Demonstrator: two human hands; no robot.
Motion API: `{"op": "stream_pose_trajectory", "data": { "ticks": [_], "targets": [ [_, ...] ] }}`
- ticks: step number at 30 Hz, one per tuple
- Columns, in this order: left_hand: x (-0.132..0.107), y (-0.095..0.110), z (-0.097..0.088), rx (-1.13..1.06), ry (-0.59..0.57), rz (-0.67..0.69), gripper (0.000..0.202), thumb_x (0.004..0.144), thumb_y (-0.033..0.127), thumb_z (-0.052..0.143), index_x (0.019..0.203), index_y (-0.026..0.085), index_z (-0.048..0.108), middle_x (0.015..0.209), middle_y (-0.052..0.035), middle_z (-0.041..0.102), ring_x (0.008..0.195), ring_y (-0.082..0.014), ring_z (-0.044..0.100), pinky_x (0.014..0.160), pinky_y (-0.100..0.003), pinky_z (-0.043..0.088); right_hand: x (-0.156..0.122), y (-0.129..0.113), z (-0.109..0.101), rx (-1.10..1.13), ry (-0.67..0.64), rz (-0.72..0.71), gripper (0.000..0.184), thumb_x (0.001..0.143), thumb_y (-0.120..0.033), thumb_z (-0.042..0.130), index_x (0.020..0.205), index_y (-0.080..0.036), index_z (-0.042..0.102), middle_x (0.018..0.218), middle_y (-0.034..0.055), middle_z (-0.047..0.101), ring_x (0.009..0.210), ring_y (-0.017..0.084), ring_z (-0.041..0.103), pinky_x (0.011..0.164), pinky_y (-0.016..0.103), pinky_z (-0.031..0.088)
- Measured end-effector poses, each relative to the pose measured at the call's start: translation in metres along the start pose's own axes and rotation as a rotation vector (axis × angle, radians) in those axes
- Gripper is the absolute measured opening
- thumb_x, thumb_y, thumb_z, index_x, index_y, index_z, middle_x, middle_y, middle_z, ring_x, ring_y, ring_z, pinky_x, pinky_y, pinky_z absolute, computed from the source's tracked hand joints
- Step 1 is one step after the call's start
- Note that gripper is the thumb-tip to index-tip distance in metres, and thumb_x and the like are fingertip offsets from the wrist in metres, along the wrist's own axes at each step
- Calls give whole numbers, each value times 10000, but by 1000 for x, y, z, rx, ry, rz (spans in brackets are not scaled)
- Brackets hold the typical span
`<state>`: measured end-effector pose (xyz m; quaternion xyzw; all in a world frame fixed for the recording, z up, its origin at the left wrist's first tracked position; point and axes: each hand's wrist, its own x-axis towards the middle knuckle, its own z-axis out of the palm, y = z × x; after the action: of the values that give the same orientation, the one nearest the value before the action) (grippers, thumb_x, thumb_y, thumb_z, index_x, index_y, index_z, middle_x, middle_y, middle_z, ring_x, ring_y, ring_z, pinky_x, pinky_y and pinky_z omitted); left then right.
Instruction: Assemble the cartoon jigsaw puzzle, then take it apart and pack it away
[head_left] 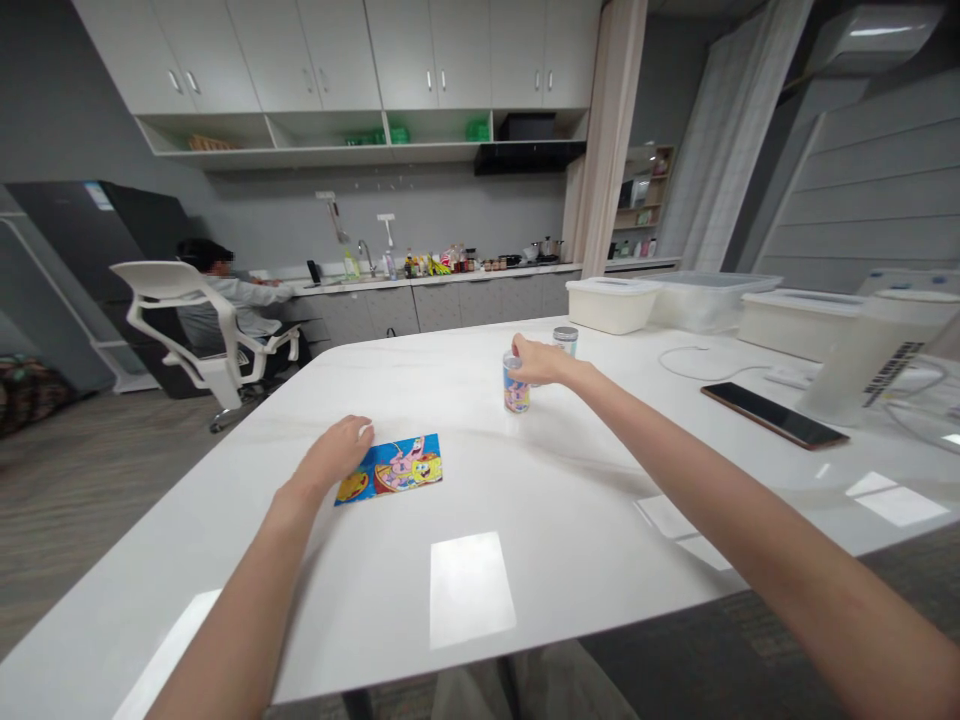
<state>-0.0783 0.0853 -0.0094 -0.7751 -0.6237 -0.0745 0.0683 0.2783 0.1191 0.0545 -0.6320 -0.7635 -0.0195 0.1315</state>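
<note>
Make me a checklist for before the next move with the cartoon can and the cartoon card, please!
1. Cartoon can upright, with the fingers of the right hand at it: ok.
2. Can's bottom touching the white table: cannot tell from this one view.
3. Cartoon card lying with its picture up: ok.
4. Whole card in plain sight: not ok, the left hand covers its upper left corner.
5. Silver-topped can apart from the right hand: cannot tell, the hand hides part of it.
6. Phone apart from both hands: ok.
</note>
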Motion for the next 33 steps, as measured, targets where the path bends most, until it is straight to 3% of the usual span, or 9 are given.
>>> {"op": "stream_pose_trajectory", "data": {
  "ticks": [3,5,9,12,17,20,23,28,33],
  "targets": [
    [0,15,11,-136,-82,215,582,967,467,238,1438,163,394,1527,-76,347,1393,-233,335,1120,-349,307,-5,1,5,103,63,-1,462,831,-520,496,1129,-169,466,1094,158,658,933,300,630,739,362,456],
    [-3,24,16,-118,-149,325,632,961,547,208,1489,211,296,1570,-65,234,1439,-271,216,1136,-421,264,-8,4,12,208,197,1,435,880,-527,420,1126,-171,463,1115,156,637,972,294,613,795,385,453],
    [-7,32,21,-4,-231,442,588,977,539,153,1470,275,334,1568,-58,238,1452,-321,117,1127,-513,217,-13,15,33,319,510,-12,325,914,-408,368,1101,-166,477,1155,163,583,1058,290,564,902,430,427],
    [-7,38,22,25,-256,395,589,983,529,154,1489,259,292,1580,-77,187,1453,-319,110,1128,-506,212,-16,27,52,457,575,4,352,919,-424,353,1123,-164,471,1166,169,570,1072,281,561,931,431,425],
    [-8,52,28,19,-241,351,583,996,482,191,1511,212,230,1587,-110,125,1459,-301,80,1140,-483,184,-13,39,80,770,480,139,549,882,-547,398,1257,-145,403,1211,199,568,1093,296,577,950,463,430],
    [-10,65,28,-24,-235,358,595,991,510,204,1513,225,218,1590,-103,117,1461,-294,75,1143,-479,178,-9,40,94,853,396,121,659,823,-568,507,1312,-148,370,1273,214,553,1178,298,549,986,454,418],
    [-14,78,26,-80,-213,391,619,975,566,213,1506,248,235,1592,-92,118,1462,-276,96,1148,-468,177,-6,36,103,889,327,28,744,730,-513,652,1333,-199,350,1249,163,590,1175,277,559,993,443,420],
    [-16,87,22,-126,-144,475,624,970,581,210,1489,239,268,1590,-79,154,1459,-231,147,1164,-432,149,-8,29,107,888,288,-31,656,731,-450,646,1268,-187,377,1102,120,651,961,229,639,902,412,476],
    [-14,88,24,-144,-223,518,614,985,546,163,1493,216,263,1573,-76,225,1454,-208,170,1162,-391,163,-10,29,102,863,278,-30,609,669,-359,666,1189,-183,404,1066,106,649,920,215,626,863,379,484]
  ]
}}
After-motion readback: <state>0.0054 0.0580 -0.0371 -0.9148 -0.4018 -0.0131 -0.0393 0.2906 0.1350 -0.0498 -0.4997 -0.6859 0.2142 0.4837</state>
